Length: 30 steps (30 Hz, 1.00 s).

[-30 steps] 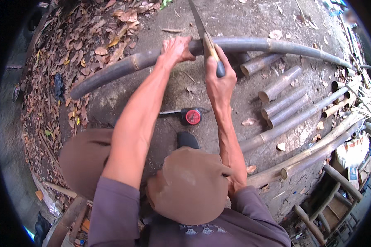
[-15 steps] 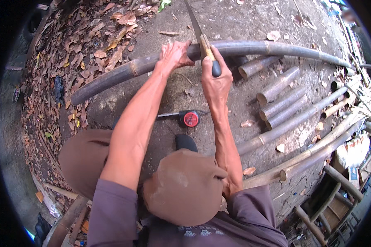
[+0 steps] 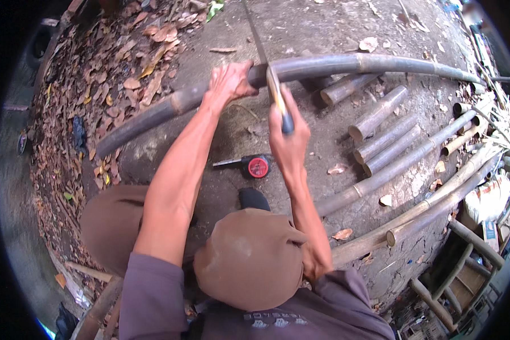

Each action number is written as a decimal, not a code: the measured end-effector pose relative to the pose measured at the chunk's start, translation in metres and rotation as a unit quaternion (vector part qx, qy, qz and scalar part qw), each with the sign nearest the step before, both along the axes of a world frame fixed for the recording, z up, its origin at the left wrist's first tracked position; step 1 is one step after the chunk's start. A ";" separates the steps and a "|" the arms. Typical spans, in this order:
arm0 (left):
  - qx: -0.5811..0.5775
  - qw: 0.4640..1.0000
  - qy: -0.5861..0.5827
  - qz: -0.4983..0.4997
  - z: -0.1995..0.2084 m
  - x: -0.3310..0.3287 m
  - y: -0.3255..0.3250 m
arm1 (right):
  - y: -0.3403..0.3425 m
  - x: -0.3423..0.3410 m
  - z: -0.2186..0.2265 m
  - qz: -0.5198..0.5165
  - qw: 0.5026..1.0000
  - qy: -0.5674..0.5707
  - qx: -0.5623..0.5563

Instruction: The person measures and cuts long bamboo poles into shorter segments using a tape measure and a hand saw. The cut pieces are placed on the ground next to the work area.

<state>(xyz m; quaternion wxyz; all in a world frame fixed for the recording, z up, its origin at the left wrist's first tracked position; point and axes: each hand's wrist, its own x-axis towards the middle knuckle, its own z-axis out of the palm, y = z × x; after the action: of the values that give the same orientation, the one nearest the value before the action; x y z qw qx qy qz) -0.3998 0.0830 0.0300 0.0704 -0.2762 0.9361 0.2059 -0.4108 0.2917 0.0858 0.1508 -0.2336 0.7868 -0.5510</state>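
A long dark bamboo pole (image 3: 323, 66) lies across the ground in front of me, curving in the fisheye picture. My left hand (image 3: 230, 83) is wrapped over the pole, just left of where the blade crosses it. In my right hand (image 3: 289, 133) is a handsaw (image 3: 274, 90), gripped by its wooden handle with a dark butt end. Its blade rests across the pole and points away from me. How deep the blade sits in the bamboo I cannot tell. A black and red tape measure (image 3: 258, 166) lies on the ground between my forearms.
Several cut bamboo pieces (image 3: 378, 113) lie to the right. Longer poles (image 3: 419, 215) stretch behind them toward the right rim. Dry leaves (image 3: 113, 73) cover the ground at left. A wooden frame (image 3: 456, 277) stands at the lower right, and my knees (image 3: 249, 260) are bent below my arms.
My right hand and the saw have moved back toward me and slightly left, with more of the handle now on the near side of the pole. My left hand keeps its hold.
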 end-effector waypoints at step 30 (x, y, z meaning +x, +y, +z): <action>-0.009 1.000 0.010 -0.022 -0.012 0.014 -0.002 | 0.075 0.040 -0.010 0.037 0.998 0.032 0.030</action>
<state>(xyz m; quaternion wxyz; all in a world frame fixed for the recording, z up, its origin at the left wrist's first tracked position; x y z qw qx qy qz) -0.3856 0.0811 0.0181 0.0629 -0.2539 0.9444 0.1992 -0.3713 0.3664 0.0754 0.1526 -0.2760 0.7981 -0.5135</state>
